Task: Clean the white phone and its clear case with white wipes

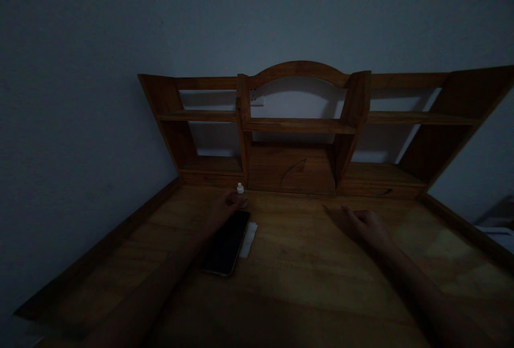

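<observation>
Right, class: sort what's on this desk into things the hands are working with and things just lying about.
In hand: left hand at the small bottle; right hand resting on the desk.
Lying about: phone, white cloth, wooden shelf unit.

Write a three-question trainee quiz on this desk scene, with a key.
1. True or false: the left hand is at the small bottle.
2. What lies right of the phone, against its edge? A) white cloth B) a pen C) a key
3. Fill in: the right hand rests on the bare ____.

Key: 1 true; 2 A; 3 desk.
</observation>
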### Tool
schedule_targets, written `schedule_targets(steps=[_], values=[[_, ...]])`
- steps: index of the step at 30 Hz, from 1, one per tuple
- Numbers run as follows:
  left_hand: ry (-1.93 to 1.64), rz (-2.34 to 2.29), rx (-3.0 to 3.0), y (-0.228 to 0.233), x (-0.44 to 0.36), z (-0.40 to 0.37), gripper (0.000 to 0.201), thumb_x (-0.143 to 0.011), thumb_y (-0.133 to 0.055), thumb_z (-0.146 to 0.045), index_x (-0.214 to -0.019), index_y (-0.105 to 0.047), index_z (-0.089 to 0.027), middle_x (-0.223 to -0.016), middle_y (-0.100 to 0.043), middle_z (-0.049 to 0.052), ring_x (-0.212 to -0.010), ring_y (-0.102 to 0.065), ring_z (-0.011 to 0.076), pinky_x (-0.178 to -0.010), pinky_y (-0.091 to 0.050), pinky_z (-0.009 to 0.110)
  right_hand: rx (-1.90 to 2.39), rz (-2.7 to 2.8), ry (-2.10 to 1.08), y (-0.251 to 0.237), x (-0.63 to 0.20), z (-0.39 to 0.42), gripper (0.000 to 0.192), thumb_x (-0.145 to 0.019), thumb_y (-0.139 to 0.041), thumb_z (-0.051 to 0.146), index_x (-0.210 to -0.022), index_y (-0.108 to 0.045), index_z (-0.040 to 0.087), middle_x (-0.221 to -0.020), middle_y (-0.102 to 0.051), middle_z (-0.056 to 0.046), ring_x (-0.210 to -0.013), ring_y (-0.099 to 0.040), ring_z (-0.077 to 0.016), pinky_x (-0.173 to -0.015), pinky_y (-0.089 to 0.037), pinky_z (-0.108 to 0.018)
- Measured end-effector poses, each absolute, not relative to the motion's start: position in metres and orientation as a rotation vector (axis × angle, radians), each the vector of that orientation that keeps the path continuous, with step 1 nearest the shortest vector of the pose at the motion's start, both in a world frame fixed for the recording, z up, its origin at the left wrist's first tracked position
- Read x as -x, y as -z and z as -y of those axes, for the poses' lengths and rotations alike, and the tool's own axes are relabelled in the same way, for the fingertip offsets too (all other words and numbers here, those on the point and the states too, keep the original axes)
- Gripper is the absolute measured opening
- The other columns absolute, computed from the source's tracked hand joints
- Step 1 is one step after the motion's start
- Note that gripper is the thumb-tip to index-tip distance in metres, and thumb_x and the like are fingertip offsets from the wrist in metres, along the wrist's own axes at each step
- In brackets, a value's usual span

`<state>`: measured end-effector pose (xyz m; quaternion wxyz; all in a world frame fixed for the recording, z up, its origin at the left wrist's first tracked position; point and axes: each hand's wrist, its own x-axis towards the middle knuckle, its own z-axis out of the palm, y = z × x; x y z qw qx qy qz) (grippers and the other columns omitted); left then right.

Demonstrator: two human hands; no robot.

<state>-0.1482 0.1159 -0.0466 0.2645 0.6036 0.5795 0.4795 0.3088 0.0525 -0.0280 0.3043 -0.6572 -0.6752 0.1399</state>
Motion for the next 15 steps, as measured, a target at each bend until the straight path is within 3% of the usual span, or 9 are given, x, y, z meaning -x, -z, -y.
schedule_targets(steps=[7, 15], values=[[-1.298, -1.558, -1.677, 0.0449, 0.148, -0.1155, 0.047, -0.067, -0.076, -0.053, -0.101, -0.065, -0.022, -0.075, -0.065, 0.001, -0.068, -0.059, 0.0181, -0.058, -0.04, 0.025, 1.761, 1.79, -0.327, 0.0286, -0.3086, -0.0529, 0.072, -0.09, -0.033, 0.073, -0.046, -0.048, 0.017, -0.045, -0.045, -0.003, -0.045, -0.044, -0.0147, -0.048, -0.025, -0.028], [-1.321, -1.492, -1.648, 0.0421, 0.1457, -0.1131, 0.049, -0.067, -0.076, -0.052, -0.103, -0.064, -0.021, -0.077, -0.065, 0.001, -0.067, -0.059, 0.0171, -0.059, -0.041, 0.025, 1.754, 1.817, -0.367, 0.0247, -0.3063, -0.051, 0.072, -0.092, -0.034, 0.068, -0.052, -0.06, 0.014, -0.049, -0.05, -0.004, -0.048, -0.048, -0.0163, -0.048, -0.027, -0.028]])
